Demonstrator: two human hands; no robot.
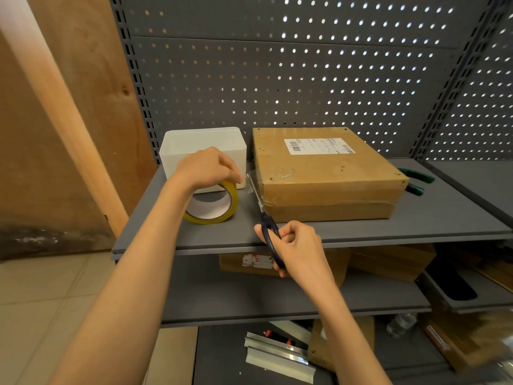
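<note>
A stretch of clear tape (pixel 252 181) is drawn from the tape roll (pixel 234 202) to the left side of the cardboard box (pixel 327 176), and it appears to be at the point of being cut. The roll is stood on edge on the grey shelf (pixel 416 220), just left of the box, and is gripped from above by the left hand (pixel 206 169), whose fingers are curled over its top. The scissors (pixel 268 232) are held by the right hand (pixel 295 245), the fingers being hooked through the dark handles, and the blades are pointed up along the box's near left corner towards the strip. For a clean cut, the roll is best pulled slightly away so that the strip is held taut, and the blades are best closed close to the box wall, square across the tape, so that only a short tail is left to be pressed down. Slack tape would likely fold and stick to itself. The box is shut and taped, with a printed label (pixel 319 145) on top, so its contents cannot be seen. Behind the left hand stands an open white container (pixel 202 141); nothing can be made out in the part of its inside that shows. Green-handled pliers (pixel 416 179) are laid beyond the box's right side.
</note>
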